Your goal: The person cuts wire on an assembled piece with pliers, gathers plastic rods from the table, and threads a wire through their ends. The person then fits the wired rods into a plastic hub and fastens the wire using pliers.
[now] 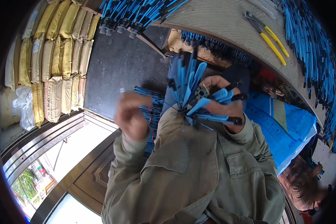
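Note:
My right hand [222,102] grips a small grey round hub [201,92] from which several blue plastic strips with black tips [188,80] fan out in all directions. My left hand [132,115] is raised beside it to the left, fingers curled and blurred, and nothing shows in it. Behind that hand lies a bundle of the same blue strips [151,112]. Both forearms are in olive-green sleeves.
A curved workbench [227,26] holds yellow-handled pliers [270,37] and long rows of blue strips [313,48]. More finished assemblies [134,15] lie at its upper left. Yellow sacks [56,56] are stacked at left. A blue sheet [283,127] lies right; another person [306,186] crouches lower right.

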`<state>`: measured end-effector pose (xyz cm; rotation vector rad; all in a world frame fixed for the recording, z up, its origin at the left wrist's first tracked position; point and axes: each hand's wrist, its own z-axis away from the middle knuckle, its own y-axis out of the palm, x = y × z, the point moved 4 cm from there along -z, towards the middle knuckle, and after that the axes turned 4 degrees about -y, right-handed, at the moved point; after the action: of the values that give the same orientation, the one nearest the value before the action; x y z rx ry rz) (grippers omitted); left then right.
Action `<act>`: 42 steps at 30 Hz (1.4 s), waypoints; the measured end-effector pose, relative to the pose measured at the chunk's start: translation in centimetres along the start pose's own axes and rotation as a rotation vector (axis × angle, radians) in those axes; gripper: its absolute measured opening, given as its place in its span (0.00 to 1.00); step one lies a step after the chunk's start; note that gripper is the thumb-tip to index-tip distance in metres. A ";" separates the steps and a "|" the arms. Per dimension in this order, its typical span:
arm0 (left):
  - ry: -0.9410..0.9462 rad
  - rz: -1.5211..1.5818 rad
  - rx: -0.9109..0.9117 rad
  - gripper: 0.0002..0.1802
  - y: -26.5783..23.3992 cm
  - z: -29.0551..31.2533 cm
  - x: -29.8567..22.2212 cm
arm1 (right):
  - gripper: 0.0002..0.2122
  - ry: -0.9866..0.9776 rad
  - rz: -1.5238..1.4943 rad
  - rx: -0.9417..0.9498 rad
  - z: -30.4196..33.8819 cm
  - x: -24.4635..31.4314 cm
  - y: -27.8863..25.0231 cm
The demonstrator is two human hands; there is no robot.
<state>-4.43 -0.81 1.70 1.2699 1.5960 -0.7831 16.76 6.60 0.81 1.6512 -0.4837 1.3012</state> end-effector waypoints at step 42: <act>-0.192 -0.344 0.398 0.22 8.4 1.7 -0.7 | 0.24 -0.154 0.258 -0.035 2.9 -0.2 0.1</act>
<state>4.12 -0.40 2.27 1.1568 1.5671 -1.4520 18.16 4.00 0.77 1.7082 -0.8299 1.3462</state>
